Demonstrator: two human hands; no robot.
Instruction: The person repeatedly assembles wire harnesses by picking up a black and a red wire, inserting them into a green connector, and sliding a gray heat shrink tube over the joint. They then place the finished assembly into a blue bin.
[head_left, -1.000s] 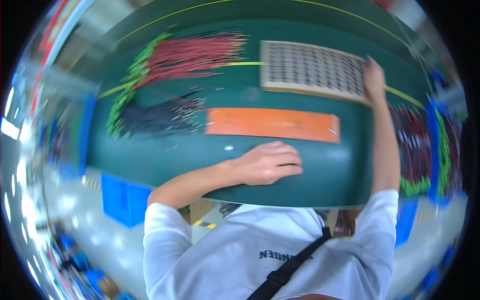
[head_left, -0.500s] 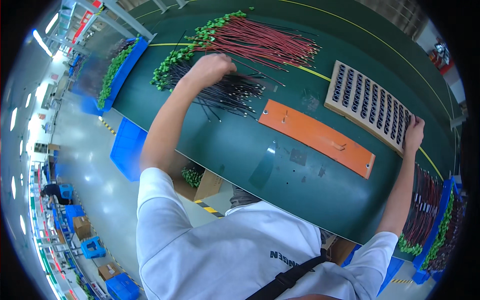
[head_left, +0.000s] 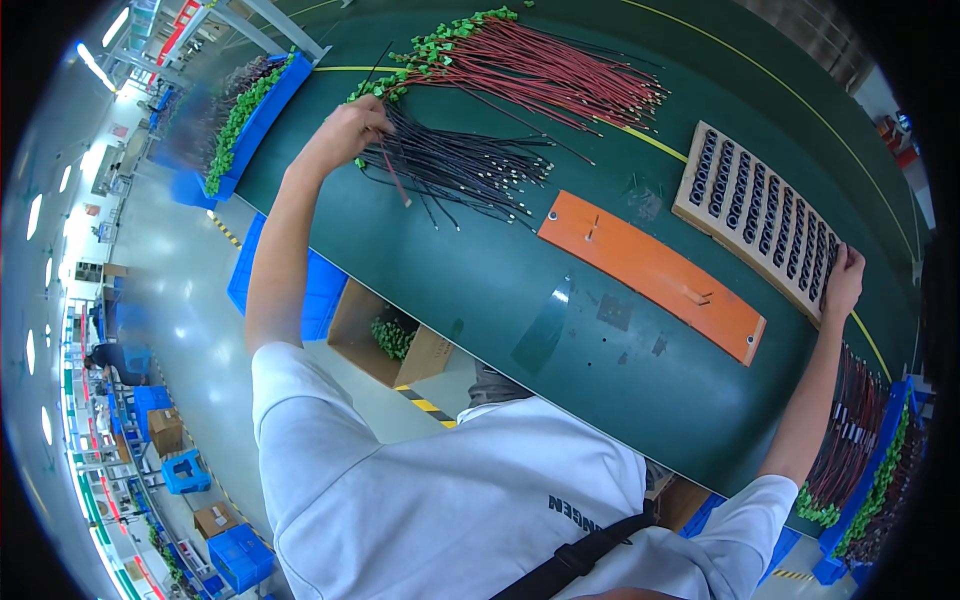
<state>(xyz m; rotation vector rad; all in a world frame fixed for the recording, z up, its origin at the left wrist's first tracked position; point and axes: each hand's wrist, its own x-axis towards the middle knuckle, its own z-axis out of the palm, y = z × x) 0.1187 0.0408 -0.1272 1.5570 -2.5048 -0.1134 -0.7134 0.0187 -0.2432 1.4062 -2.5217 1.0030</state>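
Note:
My left hand [head_left: 358, 130] is closed at the left end of a pile of black wires [head_left: 460, 165]. A single red wire [head_left: 396, 180] hangs from its fingers over the pile. Behind lies a bundle of red wires [head_left: 560, 75] with green connectors [head_left: 450, 45] at the left end. At the right end of a tan board [head_left: 745, 240], my right hand [head_left: 845, 280] has its fingers bent against the last row of round black parts [head_left: 770, 210]. Its fingertips are partly hidden, so I cannot make out what they pinch.
An orange plate with upright pins [head_left: 650, 275] lies mid-table. Blue bins of wires stand at the left [head_left: 270, 115] and right [head_left: 850, 510] ends. Below the table's front edge are an open cardboard box [head_left: 430, 355] and a blue crate [head_left: 325, 290].
My left hand has moved left from above the black wires to their connector end, and the red wire has come along. My right hand stays at the board's right end.

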